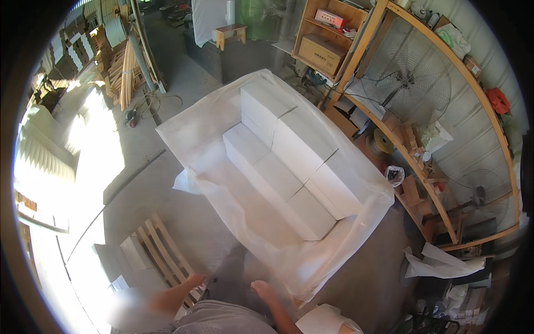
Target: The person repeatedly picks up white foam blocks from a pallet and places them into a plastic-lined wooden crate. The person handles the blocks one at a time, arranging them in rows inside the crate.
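Note:
Several white cartons (278, 172) sit in stepped rows, lower toward the left and higher toward the right. A translucent plastic sheet (222, 203) lies under and around them, its edges hanging loose. My left hand (194, 280) hangs in front of my body, nearest to the slatted wooden pallet (161, 239), with no object visible in it. Close to the sheet's near corner is my right hand (260, 286), apart from the cartons; nothing shows in it either. The fingers of both hands are small and blurred.
A wooden-framed rack (425, 164) with large fans stands on the right. Behind the cartons are a wooden shelf (328, 33) and a small stool (229, 36). Wooden strips (122, 78) lean at the far left. White sheeting (445, 264) lies at the near right.

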`<state>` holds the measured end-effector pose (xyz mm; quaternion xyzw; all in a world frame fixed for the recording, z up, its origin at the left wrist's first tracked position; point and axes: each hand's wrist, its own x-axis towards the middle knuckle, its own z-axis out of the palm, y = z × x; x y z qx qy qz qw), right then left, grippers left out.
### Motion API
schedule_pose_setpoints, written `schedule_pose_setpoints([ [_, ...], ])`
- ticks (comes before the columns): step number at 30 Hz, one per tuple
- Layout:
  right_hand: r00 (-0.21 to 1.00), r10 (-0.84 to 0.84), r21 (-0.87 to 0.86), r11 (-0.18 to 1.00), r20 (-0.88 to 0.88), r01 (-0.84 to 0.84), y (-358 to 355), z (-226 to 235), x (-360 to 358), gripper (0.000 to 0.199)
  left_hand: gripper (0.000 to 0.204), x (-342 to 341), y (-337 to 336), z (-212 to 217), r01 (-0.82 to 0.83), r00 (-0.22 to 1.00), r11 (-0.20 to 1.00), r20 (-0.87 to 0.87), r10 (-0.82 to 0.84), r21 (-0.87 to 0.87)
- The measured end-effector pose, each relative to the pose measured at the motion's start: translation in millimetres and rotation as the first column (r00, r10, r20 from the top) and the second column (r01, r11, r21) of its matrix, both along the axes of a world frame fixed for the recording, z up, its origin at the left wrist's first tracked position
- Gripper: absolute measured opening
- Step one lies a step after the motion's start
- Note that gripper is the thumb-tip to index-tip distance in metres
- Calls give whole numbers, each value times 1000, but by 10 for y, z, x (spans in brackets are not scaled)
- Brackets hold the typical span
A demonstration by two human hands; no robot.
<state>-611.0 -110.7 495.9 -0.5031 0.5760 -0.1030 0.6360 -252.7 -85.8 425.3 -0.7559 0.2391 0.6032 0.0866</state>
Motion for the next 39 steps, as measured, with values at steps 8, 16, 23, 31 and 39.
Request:
schedule_pose_setpoints([
  [8, 943, -319, 318, 908, 98, 274, 325, -28, -174, 27, 35, 401, 697, 23, 81, 993, 997, -91, -81, -6],
  [16, 851, -512, 551, 678, -121, 486, 459, -93, -353, 33, 24, 1227, 656, -21, 993, 115, 98, 367, -923, -62],
  [23, 905, -336, 502, 753, -263, 425, -126, -377, 543, 33, 19, 2151, 734, 160, -317, 948, 939, -23, 317, -133],
  [31, 947, -100, 453, 859, -305, 237, -933, -379, 1190, 33, 38, 2837, 912, -207, 234, 912, 719, 405, 72, -655],
  [39, 697, 606, 214, 793, -384, -571, -2160, -352, 1832, 33, 27, 2268, 1261, 355, -776, 509, 501, 89, 856, -383],
])
